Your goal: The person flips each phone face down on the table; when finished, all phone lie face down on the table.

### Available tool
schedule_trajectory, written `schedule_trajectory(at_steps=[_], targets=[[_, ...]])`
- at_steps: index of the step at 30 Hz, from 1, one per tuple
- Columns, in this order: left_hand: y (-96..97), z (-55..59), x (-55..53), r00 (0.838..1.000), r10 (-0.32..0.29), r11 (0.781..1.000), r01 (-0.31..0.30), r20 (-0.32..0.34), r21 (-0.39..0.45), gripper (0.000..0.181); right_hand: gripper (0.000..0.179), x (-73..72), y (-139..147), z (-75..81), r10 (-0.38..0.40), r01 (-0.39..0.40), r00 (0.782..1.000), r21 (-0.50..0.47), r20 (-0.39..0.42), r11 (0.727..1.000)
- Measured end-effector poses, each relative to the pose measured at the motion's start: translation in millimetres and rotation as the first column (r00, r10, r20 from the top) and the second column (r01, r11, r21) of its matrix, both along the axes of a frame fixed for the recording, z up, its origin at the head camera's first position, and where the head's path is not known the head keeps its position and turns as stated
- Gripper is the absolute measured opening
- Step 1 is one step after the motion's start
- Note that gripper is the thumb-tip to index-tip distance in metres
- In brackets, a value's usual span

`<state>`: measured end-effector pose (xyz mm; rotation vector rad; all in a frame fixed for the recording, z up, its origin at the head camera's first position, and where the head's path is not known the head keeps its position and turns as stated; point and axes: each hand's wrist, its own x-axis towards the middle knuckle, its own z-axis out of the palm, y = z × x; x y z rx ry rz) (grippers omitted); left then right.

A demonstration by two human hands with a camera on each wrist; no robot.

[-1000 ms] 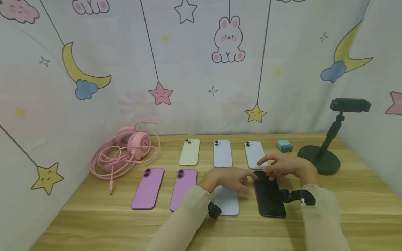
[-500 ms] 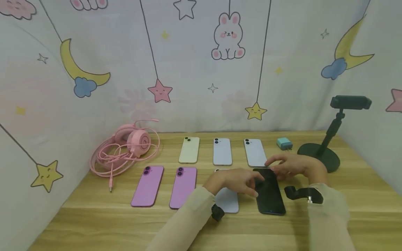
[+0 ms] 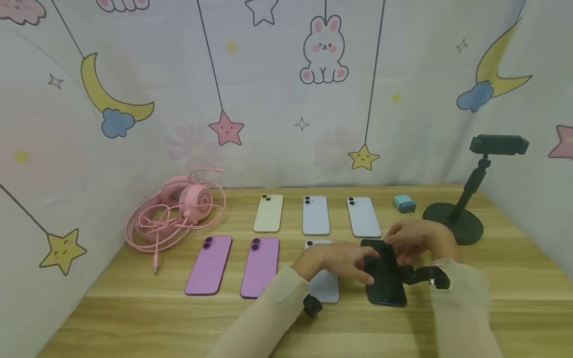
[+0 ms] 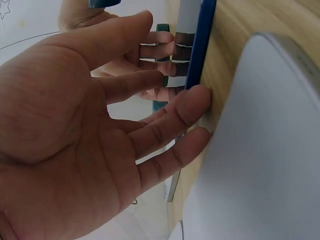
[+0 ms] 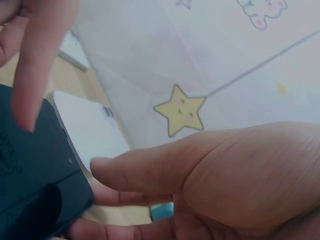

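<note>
A black smartphone (image 3: pixel 387 281) lies screen up on the table in the head view. My left hand (image 3: pixel 344 261) hovers from the left, index finger and thumb over its screen. In the left wrist view the left hand's fingers (image 4: pixel 165 120) are spread and loosely bent, gripping nothing. My right hand (image 3: pixel 414 238) is at the smartphone's upper right edge. The right wrist view has its thumb (image 5: pixel 135 167) near the smartphone's corner, with the other fingers lower, right at the edge. Partly beneath the left hand lies a pale smartphone (image 3: pixel 326 288), back up.
Two purple smartphones (image 3: pixel 209 266) lie to the left. Behind stand a row of a cream smartphone (image 3: pixel 268 214) and two whitish ones (image 3: pixel 316 216). A pink headset (image 3: pixel 194 201) with coiled cable is at left; a teal charger (image 3: pixel 405 204) and a black stand (image 3: pixel 454 226) are at back right.
My left hand has shifted slightly right, further over the black smartphone. My right hand drew away to the right, then came back to the smartphone's edge with its fingers pointing more downward.
</note>
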<state>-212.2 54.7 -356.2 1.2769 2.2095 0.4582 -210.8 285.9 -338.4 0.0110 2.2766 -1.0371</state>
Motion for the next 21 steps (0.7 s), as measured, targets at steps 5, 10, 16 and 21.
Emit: schedule_trajectory(at_steps=[5,10,16,21], targets=[[3.3,2.1,3.2,0.999,-0.018,0.999,0.016,-0.04,-0.046,0.066,0.025,-1.4,-9.3,2.2,0.031,-0.03,0.999,0.067,-0.016,0.997],[5.5,2.6,5.2,0.999,-0.017,0.999,0.015,-0.046,-0.049,0.064,0.023,-5.5,-11.7,-0.2,0.041,-0.038,0.998,0.077,-0.038,0.996],[3.0,1.3,4.1,0.995,0.028,1.0,-0.027,0.097,-0.011,0.066,0.026,-8.7,-10.0,-4.6,0.052,-0.05,0.997,0.037,-0.053,0.998],[0.2,-0.3,3.9,0.957,0.081,0.992,-0.104,0.277,0.071,0.085,0.028,-5.8,-7.6,-1.4,0.007,-0.007,0.997,-0.008,-0.075,1.0]])
